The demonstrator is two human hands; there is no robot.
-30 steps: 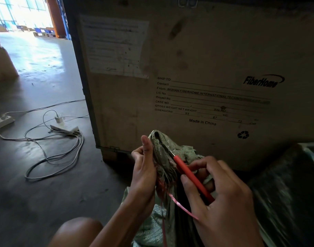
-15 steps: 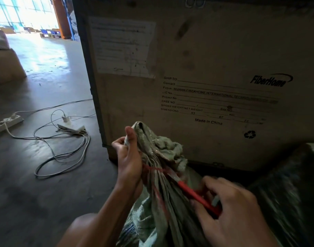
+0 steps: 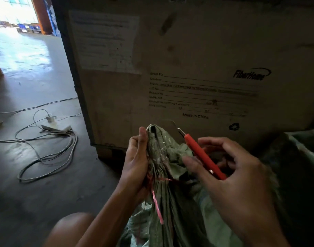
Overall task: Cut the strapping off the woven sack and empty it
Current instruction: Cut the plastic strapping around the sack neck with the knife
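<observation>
My bare knee (image 3: 72,227) shows at the bottom edge, and just beyond it the green woven sack (image 3: 172,207) stands between my hands, its neck bunched into tight pleats. My left hand (image 3: 136,164) is wrapped around that gathered neck from the left side, thumb pointing up along the cloth. A pink strap (image 3: 163,180) is tied around the neck just below my left hand, and one loose end of it hangs down the front of the sack. My right hand (image 3: 231,173) is closed around a red-handled cutter (image 3: 202,155), held slanted with its short blade pointing up and to the left, clear of the strap and just beside the crumpled top of the sack. Right behind the sack stands a big cardboard box (image 3: 197,59) printed with shipping lines and a paper label. Off to the left, white cables (image 3: 45,154) coil on the concrete floor (image 3: 36,82) beside a power strip (image 3: 54,127).
</observation>
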